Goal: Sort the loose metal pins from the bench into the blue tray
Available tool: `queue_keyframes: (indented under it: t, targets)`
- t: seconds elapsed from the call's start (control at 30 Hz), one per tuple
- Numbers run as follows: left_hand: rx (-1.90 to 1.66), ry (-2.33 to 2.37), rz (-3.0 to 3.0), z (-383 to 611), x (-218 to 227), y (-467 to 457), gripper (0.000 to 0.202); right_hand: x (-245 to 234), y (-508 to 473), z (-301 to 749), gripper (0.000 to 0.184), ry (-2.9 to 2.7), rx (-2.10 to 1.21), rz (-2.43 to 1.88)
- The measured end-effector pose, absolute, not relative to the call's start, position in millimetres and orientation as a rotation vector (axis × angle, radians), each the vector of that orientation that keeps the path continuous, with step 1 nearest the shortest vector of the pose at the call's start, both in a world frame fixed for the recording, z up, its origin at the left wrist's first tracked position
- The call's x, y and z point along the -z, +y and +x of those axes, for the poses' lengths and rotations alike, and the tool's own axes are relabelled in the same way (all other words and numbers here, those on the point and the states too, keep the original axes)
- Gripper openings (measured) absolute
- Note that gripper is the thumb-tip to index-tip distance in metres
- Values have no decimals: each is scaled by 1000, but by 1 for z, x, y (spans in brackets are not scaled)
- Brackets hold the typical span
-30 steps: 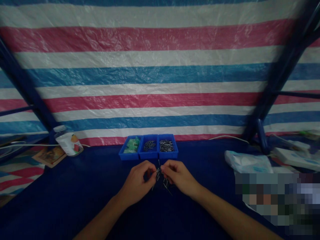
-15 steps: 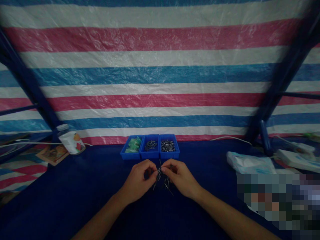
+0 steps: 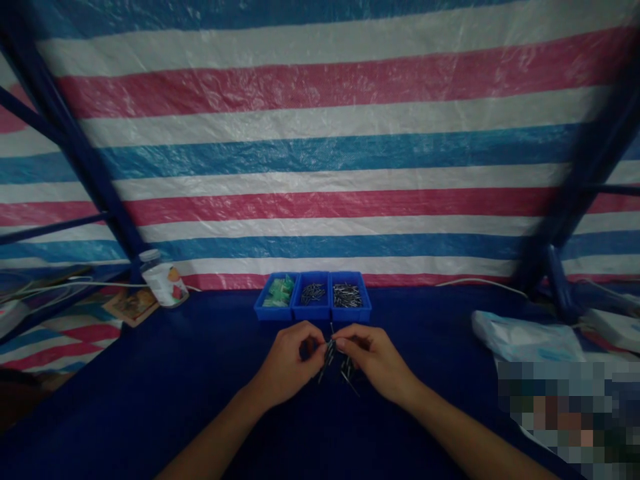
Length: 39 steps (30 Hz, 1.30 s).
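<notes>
My left hand [image 3: 289, 363] and my right hand [image 3: 375, 360] meet low in the middle of the view, over the dark blue cloth table top [image 3: 150, 393]. Their fingertips pinch a loose bunch of thin dark metal pins [image 3: 334, 360], some sticking out at angles below the fingers. Just beyond my fingers stands a blue three-compartment plastic tray [image 3: 313, 313]. Its left compartment holds small green parts [image 3: 280, 292], and the middle and right ones hold piles of similar metal pins [image 3: 313, 293]. My fingers partly hide the bunch, so I cannot count the pins.
A labelled plastic jar [image 3: 164, 280] stands at the left, near a printed card [image 3: 133, 307]. A white plastic bag [image 3: 525, 339] lies at the right, beside a blurred patch. Dark blue posts [image 3: 575, 187] and a striped tarp [image 3: 320, 160] stand behind the table.
The whole scene sits slightly further right and lower in view, as my head has turned. My hands remain together on the pins, with little change in their grip.
</notes>
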<state>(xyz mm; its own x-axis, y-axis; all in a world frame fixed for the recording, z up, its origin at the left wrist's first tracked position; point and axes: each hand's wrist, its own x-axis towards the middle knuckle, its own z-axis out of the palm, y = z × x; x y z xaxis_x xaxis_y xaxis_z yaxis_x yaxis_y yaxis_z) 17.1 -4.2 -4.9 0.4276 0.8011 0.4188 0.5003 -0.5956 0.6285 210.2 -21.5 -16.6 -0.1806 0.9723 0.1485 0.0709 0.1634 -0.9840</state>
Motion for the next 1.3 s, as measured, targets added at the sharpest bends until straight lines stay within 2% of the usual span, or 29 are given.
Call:
queue_keyframes:
  t: [0.5,0.67,0.8,0.9,1.1,1.3]
  targets:
    - [-1064,1030,2218,17,3,-9,6,14,-25,206,26,-1480,-1187,-1042]
    - [-1081,1018,2209,15,1,-9,5,10,-26,206,35,-1453,-1169,-1052]
    - [-1131,1057,2154,13,-1,-8,17,6,-21,212,45,-1286,-1241,-1091]
    - [-1121,1125,2137,13,-2,-6,19,6,-16,217,46,-1103,-1301,-1115]
    - [-854,1216,2222,16,1,-3,16,10,-8,224,40,-960,-1288,-1177]
    - [-499,1218,2457,13,7,-6,13,14,-7,219,33,-1189,-1267,-1301]
